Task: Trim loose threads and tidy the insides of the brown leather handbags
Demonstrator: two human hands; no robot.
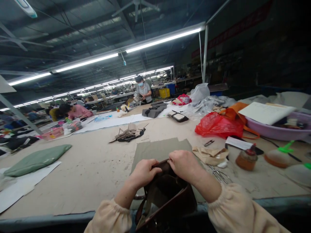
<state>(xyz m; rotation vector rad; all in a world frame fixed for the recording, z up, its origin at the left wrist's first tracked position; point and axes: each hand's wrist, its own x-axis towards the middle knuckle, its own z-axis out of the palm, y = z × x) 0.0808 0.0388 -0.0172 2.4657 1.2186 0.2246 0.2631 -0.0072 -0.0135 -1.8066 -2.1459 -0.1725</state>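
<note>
A dark brown bag (167,197) stands at the table's near edge with its mouth open toward me, its inside in deep shadow. My left hand (147,171) pinches the far rim of the bag from the left, thumb along the edge. Close beside it, my right hand (183,165) grips the same rim from the right, fingers curled over it. Under and behind the bag lies a grey-green sheet (160,147). A strap hangs at the bag's left side.
Right of my hands are a crumpled beige cloth (210,155), scissors (220,174), a brown glue bottle (247,158), a red plastic bag (218,124) and a lilac basin (274,131). A green folded piece (39,158) lies left. Beyond are stacked strips (128,133) and co-workers.
</note>
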